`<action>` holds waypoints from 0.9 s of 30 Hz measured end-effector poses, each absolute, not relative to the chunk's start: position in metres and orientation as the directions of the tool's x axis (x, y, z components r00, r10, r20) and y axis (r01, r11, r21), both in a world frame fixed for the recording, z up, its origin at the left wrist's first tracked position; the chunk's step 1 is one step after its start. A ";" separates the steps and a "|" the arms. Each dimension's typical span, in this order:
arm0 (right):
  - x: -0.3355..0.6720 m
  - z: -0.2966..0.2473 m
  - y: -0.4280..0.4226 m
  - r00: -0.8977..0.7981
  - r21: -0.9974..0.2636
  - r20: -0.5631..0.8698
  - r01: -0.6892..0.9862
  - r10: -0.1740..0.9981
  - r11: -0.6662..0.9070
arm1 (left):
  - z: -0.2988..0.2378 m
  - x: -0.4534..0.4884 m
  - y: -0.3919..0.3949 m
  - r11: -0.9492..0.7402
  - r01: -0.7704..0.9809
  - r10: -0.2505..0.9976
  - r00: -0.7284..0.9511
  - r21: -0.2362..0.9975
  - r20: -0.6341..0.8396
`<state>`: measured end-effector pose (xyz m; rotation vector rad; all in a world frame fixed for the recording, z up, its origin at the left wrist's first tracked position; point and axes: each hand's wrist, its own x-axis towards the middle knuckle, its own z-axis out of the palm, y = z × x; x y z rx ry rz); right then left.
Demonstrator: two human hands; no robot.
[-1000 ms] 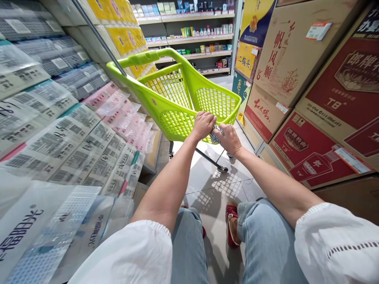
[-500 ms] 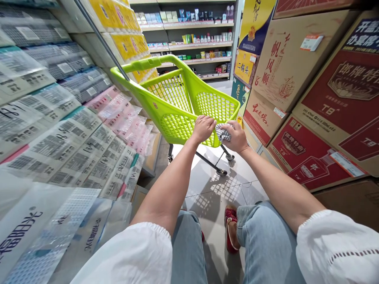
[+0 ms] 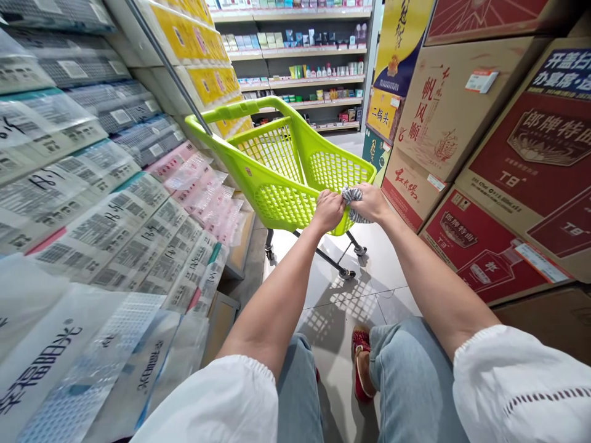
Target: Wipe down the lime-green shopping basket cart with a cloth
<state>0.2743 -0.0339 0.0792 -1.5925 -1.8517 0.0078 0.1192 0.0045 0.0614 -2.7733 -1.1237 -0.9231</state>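
A bright green plastic shopping cart (image 3: 281,203) stands in the aisle, its near end toward me and its handle at the far left. My left hand (image 3: 329,211) is closed over the near rim of the basket, fingers curled. Right beside it, my right hand (image 3: 370,202) grips a crumpled grey-and-white striped cloth (image 3: 351,195) against the cart's near corner. Part of the cloth hangs below the fingers. The two hands almost meet.
Plastic-wrapped paper packs (image 3: 106,215) are stacked along the left. Cardboard liquor cartons (image 3: 447,104) form a wall on the right. Shelves (image 3: 314,52) with small bottles and boxes stand at the back. Cart wheels (image 3: 347,274) rest on the tiled floor.
My left hand has slid right along the rim, closer to the right hand. The cloth is more bunched between the hands, and part of it now hangs lower. The view has shifted slightly.
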 end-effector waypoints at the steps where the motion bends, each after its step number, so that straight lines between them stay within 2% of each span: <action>1: 0.273 0.081 -0.037 -0.014 -0.421 0.480 0.874 0.877 0.244 | 0.062 0.115 0.005 -0.756 0.625 0.621 0.592 0.194 0.514; 8: 0.242 0.086 -0.059 -0.009 -0.421 0.464 0.877 0.886 0.229 | 0.067 0.080 0.003 -0.792 0.593 0.579 0.653 0.147 0.488; 15: 0.199 0.086 -0.073 -0.083 -0.447 0.479 0.834 0.874 0.324 | 0.076 0.030 -0.007 -0.806 0.576 0.568 0.689 0.136 0.451; 20: 0.177 0.082 -0.079 -0.095 -0.498 0.512 0.776 0.853 0.386 | 0.074 0.015 -0.026 -0.772 0.620 0.593 0.624 0.140 0.509; 23: 0.164 0.079 -0.081 -0.126 -0.463 0.513 0.793 0.849 0.397 | 0.070 0.010 -0.033 -0.724 0.658 0.648 0.548 0.206 0.529; 27: 0.168 0.073 -0.078 -0.099 -0.419 0.527 0.834 0.844 0.359 | 0.064 0.003 -0.038 -0.704 0.668 0.659 0.488 0.240 0.573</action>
